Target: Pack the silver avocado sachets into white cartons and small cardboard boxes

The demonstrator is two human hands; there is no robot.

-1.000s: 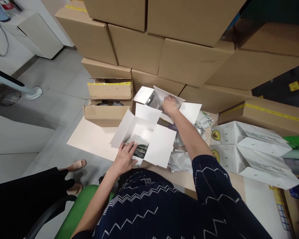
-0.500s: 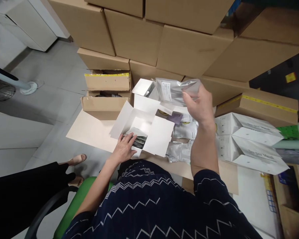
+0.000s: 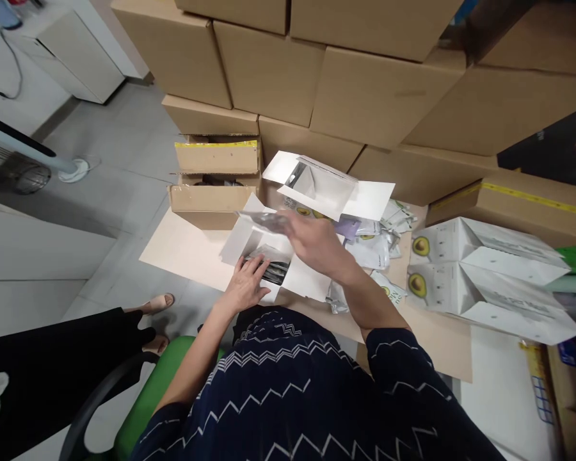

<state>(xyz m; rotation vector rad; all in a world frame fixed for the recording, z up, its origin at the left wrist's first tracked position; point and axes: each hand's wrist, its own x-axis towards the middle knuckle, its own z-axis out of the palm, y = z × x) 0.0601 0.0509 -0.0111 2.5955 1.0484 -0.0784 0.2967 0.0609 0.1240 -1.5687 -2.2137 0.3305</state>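
Silvery flat pouch (image 3: 266, 221) gripped in right hand (image 3: 314, 243), left hand (image 3: 244, 285) fingers loosely spread at open white cardboard box (image 3: 307, 280); lowering level probably helps.

The right hand (image 3: 317, 246) and the shiny silver plastic pouch (image 3: 265, 221) it holds are blurred, hiding part of the nearer open white cardboard carton (image 3: 235, 242). The topmost brown cardboard boxes (image 3: 369, 25) are cut off by the upper edge.

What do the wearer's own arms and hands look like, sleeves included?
Left hand and right hand are both bare, no gloves; the right one is motion-blurred, so fine detail is lost. Forearms are uncovered, no watch or bracelet visible. Left sleeve and right sleeve are dark navy with thin white zigzag lines, the right ending near the elbow.
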